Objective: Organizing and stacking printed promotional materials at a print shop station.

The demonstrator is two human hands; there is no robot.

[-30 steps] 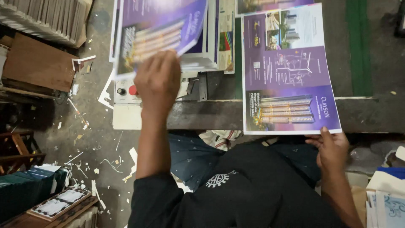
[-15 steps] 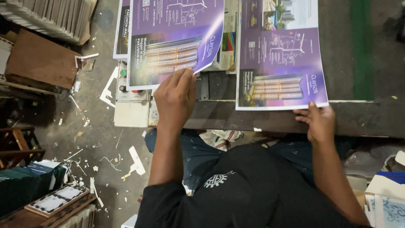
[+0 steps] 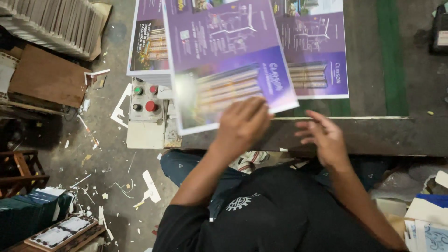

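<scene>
Left hand (image 3: 242,123) grips a purple sheet (image 3: 228,60) above the dark worktop (image 3: 373,135); right hand (image 3: 324,137) hovers alongside, fingers spread; paper-littered floor (image 3: 93,163) leftward.

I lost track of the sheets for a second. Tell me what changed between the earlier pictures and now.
The left hand has carried its purple printed sheet rightward, from over the left stack to above the right stack. The right hand has let go of the right stack's near edge and now hovers open beside it. Both stacks and the button control box stayed put.
</scene>
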